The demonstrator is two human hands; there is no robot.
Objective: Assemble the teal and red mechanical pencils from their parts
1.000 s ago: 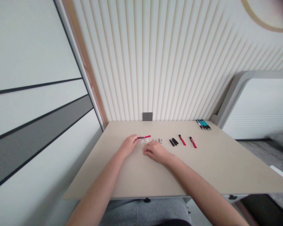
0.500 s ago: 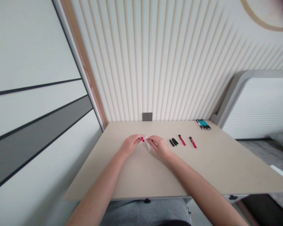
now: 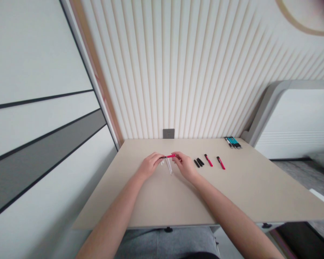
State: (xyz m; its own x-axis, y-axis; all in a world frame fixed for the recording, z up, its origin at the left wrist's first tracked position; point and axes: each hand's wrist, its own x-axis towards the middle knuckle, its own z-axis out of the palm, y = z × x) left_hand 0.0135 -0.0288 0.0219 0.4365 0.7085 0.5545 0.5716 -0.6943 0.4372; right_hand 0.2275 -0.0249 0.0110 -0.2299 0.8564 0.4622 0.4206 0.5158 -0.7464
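Note:
A red and black pen (image 3: pixel 169 156) is stretched crosswise between my two hands above the table. My left hand (image 3: pixel 150 164) pinches its black end, and my right hand (image 3: pixel 184 165) has its fingertips closed on the red end. Thin white sticks (image 3: pixel 169 167) lie on the table just below the pen. Small white pieces (image 3: pixel 162 162) are beside my left fingertips, partly hidden by them.
Right of my right hand lie several black pieces (image 3: pixel 199 162), a red pen (image 3: pixel 208 160) and another red pen (image 3: pixel 220 163). Several teal and black pens (image 3: pixel 233 142) sit at the table's (image 3: pixel 189 212) back right. A socket (image 3: pixel 169 133) is on the wall.
The red piece near my left fingertips now shows lengthwise as a pen. My right hand has shifted slightly right, from the white sticks to the pen's red end.

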